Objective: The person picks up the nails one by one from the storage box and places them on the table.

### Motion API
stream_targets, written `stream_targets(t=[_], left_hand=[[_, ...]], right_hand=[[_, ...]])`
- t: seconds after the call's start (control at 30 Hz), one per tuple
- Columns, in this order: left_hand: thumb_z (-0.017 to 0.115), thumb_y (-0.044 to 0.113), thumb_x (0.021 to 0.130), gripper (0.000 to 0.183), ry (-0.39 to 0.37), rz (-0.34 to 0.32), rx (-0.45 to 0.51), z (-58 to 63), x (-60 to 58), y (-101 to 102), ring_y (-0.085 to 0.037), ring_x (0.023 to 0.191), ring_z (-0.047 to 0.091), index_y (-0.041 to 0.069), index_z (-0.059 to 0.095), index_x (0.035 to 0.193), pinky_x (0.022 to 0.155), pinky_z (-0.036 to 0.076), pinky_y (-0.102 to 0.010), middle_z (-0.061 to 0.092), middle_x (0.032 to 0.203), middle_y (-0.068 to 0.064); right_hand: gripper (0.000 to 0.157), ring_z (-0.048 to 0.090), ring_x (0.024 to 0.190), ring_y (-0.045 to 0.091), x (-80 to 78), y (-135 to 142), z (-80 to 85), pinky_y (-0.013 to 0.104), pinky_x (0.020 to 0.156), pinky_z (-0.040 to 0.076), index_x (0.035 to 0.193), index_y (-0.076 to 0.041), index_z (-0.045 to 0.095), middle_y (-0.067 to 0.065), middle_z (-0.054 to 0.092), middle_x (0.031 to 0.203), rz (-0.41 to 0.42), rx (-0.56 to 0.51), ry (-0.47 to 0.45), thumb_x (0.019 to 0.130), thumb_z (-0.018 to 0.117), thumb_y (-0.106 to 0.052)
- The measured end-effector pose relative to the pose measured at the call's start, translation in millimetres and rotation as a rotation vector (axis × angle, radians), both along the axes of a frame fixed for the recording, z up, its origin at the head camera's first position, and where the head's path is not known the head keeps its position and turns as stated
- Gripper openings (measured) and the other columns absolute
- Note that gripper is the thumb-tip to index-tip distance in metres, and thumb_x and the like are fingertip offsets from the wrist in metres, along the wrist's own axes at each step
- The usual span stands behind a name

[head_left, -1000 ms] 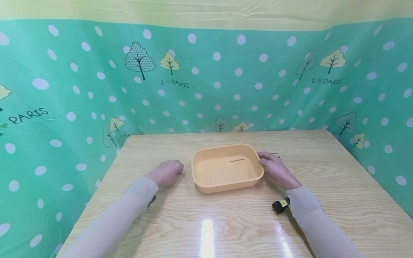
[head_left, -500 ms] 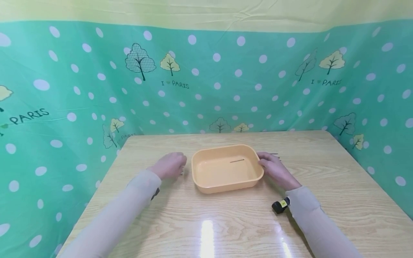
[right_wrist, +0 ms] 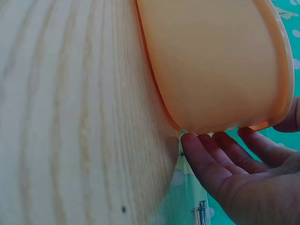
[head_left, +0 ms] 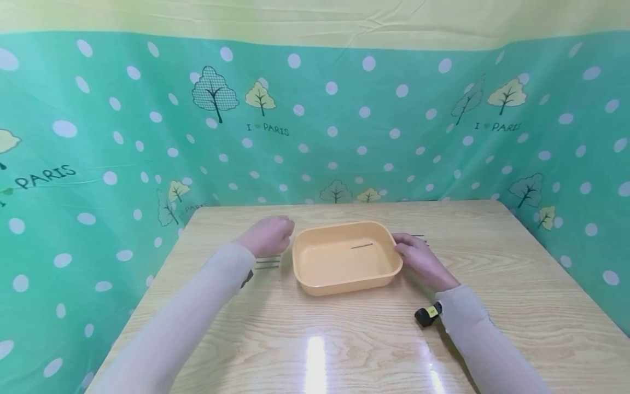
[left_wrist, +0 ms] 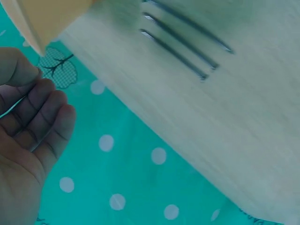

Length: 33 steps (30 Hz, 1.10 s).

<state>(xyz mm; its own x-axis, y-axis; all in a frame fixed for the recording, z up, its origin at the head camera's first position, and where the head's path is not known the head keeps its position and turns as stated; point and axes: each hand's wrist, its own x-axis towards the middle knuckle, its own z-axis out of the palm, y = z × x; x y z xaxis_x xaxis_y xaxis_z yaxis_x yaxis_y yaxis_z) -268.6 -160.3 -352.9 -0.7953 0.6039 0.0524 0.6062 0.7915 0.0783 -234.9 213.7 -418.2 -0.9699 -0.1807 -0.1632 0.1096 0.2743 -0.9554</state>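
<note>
My left hand (head_left: 268,236) is raised just left of a light-orange plastic tray (head_left: 305,287). In the left wrist view its fingers (left_wrist: 58,119) curve in and the thumb meets the index fingertip. Nothing shows between them, but the pinch is partly hidden. Below that hand several metal nails (head_left: 267,267) lie in a row on the table; three nails (left_wrist: 176,56) show in the left wrist view. My right hand (head_left: 420,261) grips the tray's right end, fingers (right_wrist: 206,157) against the outer wall and thumb at the rim. One nail (head_left: 361,245) lies inside the tray.
More nails (head_left: 418,236) lie on the wooden table (head_left: 364,334) beyond my right hand; their ends (right_wrist: 200,211) show small in the right wrist view. A green dotted curtain (head_left: 364,148) encloses the back and sides.
My left hand has moved up and to the right, from beside the row of nails towards the tray's left rim, uncovering the nails. The right hand and the tray stay in place.
</note>
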Motion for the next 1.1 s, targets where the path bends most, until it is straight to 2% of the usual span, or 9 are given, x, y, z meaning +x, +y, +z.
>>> stream_targets(t=[0.2,0.57,0.8,0.87,1.1], left_hand=[[0.058,0.005,0.084,0.007,0.004,-0.022,-0.014,5.0,-9.3,18,-0.015,0.065,0.049,0.012,0.059,0.081,0.058,0.046,-0.026,0.052,0.074,0.001],[0.058,0.006,0.086,0.012,-0.010,-0.080,-0.029,19.3,-11.1,55,-0.014,0.065,0.051,0.016,0.060,0.079,0.058,0.047,-0.021,0.055,0.073,0.003],[0.055,0.008,0.088,0.013,-0.043,-0.088,-0.034,19.1,-12.2,77,-0.012,0.068,0.052,0.019,0.059,0.084,0.061,0.047,-0.019,0.056,0.076,0.005],[0.055,0.007,0.089,0.012,-0.067,-0.090,-0.020,19.3,-12.6,83,-0.012,0.069,0.053,0.017,0.061,0.086,0.062,0.048,-0.019,0.057,0.076,0.005],[0.055,0.006,0.088,0.012,-0.083,-0.116,-0.024,18.2,-17.7,102,-0.012,0.071,0.053,0.014,0.062,0.090,0.062,0.048,-0.020,0.057,0.079,0.004]], right_hand=[[0.051,0.047,0.125,0.034,-0.4,0,-0.7,0.043,0.101,0.044,0.146,-0.001,0.033,0.020,0.035,0.147,0.004,-0.002,0.002,0.097,0.042,-0.016],[0.051,0.048,0.125,0.034,1.2,-2,1.2,0.043,0.101,0.044,0.145,0.000,0.034,0.020,0.036,0.146,-0.001,0.001,0.008,0.097,0.041,-0.015],[0.050,0.048,0.125,0.034,1.7,-1,0.2,0.045,0.102,0.043,0.145,0.000,0.033,0.020,0.036,0.146,0.008,0.004,0.007,0.098,0.041,-0.016],[0.050,0.048,0.125,0.033,1.7,-1,0.0,0.045,0.102,0.043,0.145,-0.001,0.033,0.020,0.036,0.146,0.010,0.010,0.003,0.098,0.041,-0.017],[0.050,0.048,0.125,0.032,1.2,0,0.5,0.043,0.101,0.044,0.145,-0.003,0.034,0.018,0.036,0.146,0.005,0.016,-0.004,0.098,0.042,-0.018]])
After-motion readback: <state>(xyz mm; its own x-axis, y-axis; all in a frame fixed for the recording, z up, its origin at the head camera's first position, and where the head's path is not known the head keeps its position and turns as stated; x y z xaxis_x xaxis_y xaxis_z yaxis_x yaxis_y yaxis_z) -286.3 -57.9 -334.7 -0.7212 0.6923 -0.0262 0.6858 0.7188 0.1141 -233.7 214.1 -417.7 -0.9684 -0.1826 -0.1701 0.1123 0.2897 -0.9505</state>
